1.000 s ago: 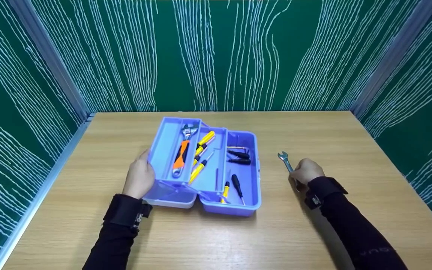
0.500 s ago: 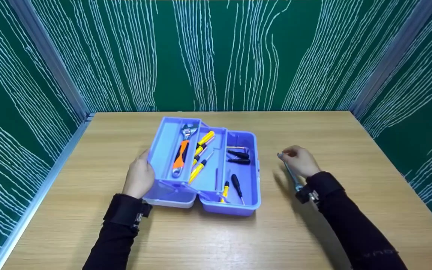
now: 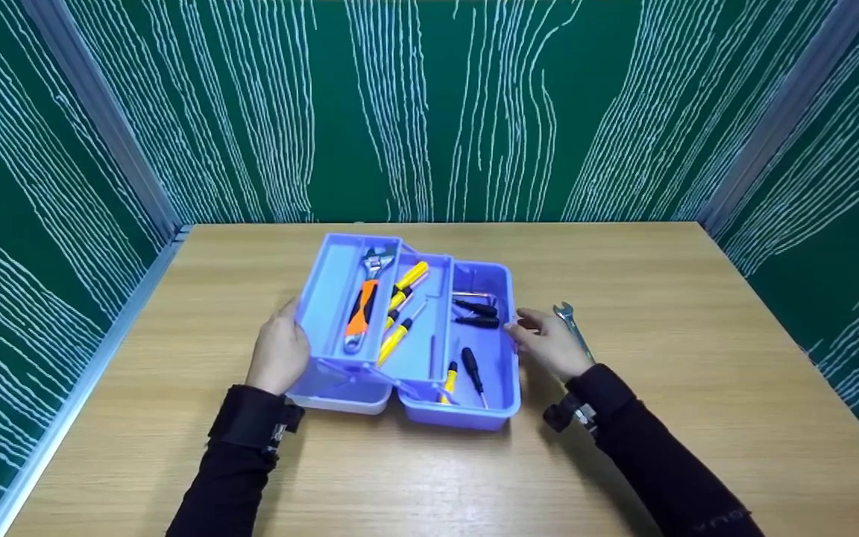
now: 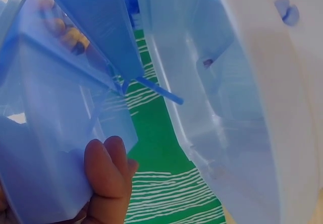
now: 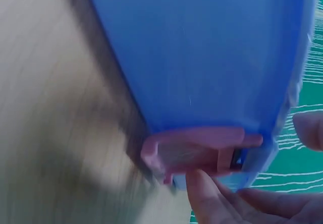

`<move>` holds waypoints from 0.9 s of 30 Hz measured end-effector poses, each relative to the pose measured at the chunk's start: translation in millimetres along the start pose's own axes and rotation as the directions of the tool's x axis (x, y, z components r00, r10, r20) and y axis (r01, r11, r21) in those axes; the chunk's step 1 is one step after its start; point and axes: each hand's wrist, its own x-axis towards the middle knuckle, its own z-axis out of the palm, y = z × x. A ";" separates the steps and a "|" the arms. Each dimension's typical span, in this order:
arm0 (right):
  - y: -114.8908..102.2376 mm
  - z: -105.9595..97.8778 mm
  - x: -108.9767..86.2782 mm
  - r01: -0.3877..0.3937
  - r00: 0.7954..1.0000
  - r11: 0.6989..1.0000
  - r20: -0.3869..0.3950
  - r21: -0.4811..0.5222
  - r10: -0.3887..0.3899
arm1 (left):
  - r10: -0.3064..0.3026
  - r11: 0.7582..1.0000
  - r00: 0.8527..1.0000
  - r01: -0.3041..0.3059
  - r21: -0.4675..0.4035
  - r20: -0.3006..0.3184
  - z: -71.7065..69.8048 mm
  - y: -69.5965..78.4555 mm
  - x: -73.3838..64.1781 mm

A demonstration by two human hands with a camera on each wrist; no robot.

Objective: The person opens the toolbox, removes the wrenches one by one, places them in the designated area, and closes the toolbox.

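A purple toolbox (image 3: 459,418) stands unfolded on the table. My left hand (image 3: 279,350) grips the left edge of its upper tray (image 3: 325,298); in the left wrist view its fingers (image 4: 108,166) curl round the translucent plastic. By the box's right wall is my right hand (image 3: 552,344). In the right wrist view a fingertip touches the pink latch (image 5: 202,135) on that wall, while another digit stands apart from the box. An open-end wrench (image 3: 570,324) lies on the table just beyond the right hand, its near end hidden behind the wrist.
An adjustable wrench (image 3: 361,306) with an orange and black handle lies in the upper tray. Several yellow-handled screwdrivers (image 3: 397,339) fill the middle tray. Black-handled tools (image 3: 471,364) lie in the bottom. Green walls (image 3: 459,112) with white lines surround the wooden table (image 3: 661,283).
My right hand has let go of the open-end wrench, leaving it on the table, and moved left to the toolbox's right wall. The left hand has stayed on the tray.
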 end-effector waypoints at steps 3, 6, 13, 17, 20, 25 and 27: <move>0.8 5.0 0.0 0.000 1.000 0.999 -0.001 0.048 0.000 | 0.001 1.000 1.000 -0.001 -0.001 -0.002 0.2 0.5 0.5; 0.7 7.7 -0.8 -0.010 1.000 0.997 0.007 0.071 0.009 | 0.008 1.000 1.000 -0.008 0.003 -0.008 0.4 0.7 1.0; 3.3 11.6 -2.3 -0.001 1.000 0.999 0.004 0.038 0.001 | 0.015 0.998 1.000 -0.014 0.058 -0.025 -3.9 8.4 0.6; 5.9 12.6 -2.6 0.014 1.000 1.000 -0.009 0.023 -0.014 | 0.047 0.996 0.999 -0.045 0.074 -0.022 -9.0 29.7 2.5; 6.5 12.3 -2.7 0.023 1.000 1.000 -0.014 0.000 -0.023 | 0.074 0.992 0.997 -0.075 0.100 0.011 -11.5 52.7 7.4; 7.1 12.6 -2.2 0.008 1.000 1.000 -0.014 -0.024 -0.008 | 0.112 0.971 0.988 -0.132 0.197 0.108 -9.9 87.1 22.2; 8.0 13.5 -1.6 0.007 1.000 1.000 -0.012 -0.022 -0.008 | 0.089 0.963 0.981 -0.129 0.237 0.171 -7.4 96.1 29.1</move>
